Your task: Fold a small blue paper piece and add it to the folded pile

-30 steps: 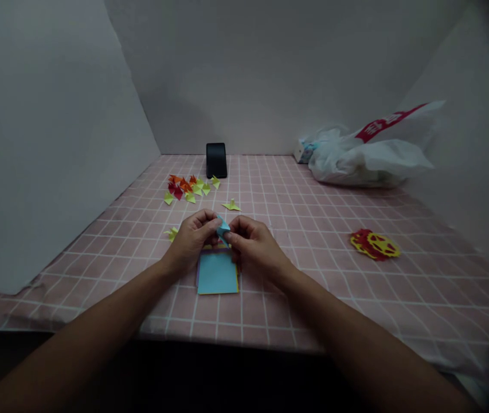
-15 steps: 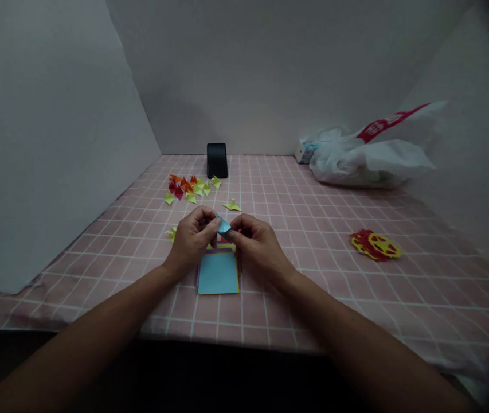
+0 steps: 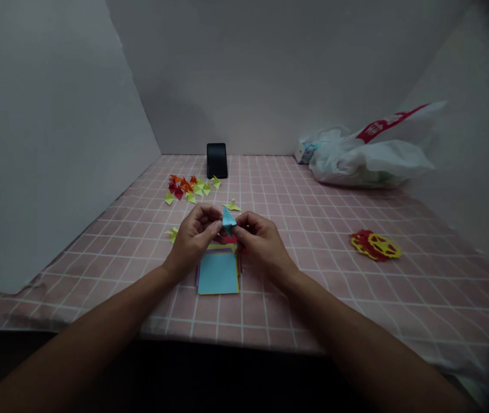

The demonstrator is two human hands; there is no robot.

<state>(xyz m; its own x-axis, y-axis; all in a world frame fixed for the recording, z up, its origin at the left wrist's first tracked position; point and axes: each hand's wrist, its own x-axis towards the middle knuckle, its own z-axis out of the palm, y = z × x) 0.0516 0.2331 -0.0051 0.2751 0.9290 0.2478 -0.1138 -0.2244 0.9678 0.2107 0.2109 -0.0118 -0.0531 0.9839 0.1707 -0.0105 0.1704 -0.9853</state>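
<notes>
Nearest you on the tabletop (image 3: 313,312), covered in pink grid-patterned cloth, lies a stack of square paper (image 3: 218,274), light blue uppermost, with yellow and purple edges showing. Just beyond it, your left hand (image 3: 198,235) and right hand (image 3: 262,241) hold a small folded blue paper (image 3: 228,220) between them, thumbs and fingers pinched narrow, one point of the paper upward. Well apart to your right lie overlapping red and yellow cut-outs (image 3: 375,245). Beside your left hand, partly hidden, is a yellow folded figure (image 3: 172,234); a second yellow figure (image 3: 233,206) lies just beyond the blue paper. Farther left is a cluster of orange, red and yellow folded figures (image 3: 186,187). Behind these is a black rectangular device (image 3: 217,160); at far right, a white plastic bag (image 3: 364,164) lies beside a small box (image 3: 304,151).
</notes>
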